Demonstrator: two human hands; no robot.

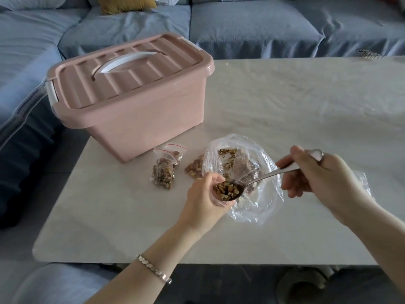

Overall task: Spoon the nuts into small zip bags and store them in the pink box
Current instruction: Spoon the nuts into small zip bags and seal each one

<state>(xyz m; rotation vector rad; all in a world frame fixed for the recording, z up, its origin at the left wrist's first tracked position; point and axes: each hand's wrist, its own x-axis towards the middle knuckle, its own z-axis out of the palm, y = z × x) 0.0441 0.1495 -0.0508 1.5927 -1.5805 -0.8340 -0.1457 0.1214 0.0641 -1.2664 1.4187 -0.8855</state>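
Left hand [206, 194] curls round limp small clear zip bag [221, 202] near its mouth; right hand [317, 174] pinches rigid shiny metal spoon [263, 177] by the handle, loose chopped brown nuts [225, 189] likely spill-prone.

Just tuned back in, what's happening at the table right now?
The left hand holds a small zip bag open while the right hand holds a spoon loaded with nuts at its mouth, above the large clear bag. A filled zip bag lies on the table near the pink box, whose lid is on.
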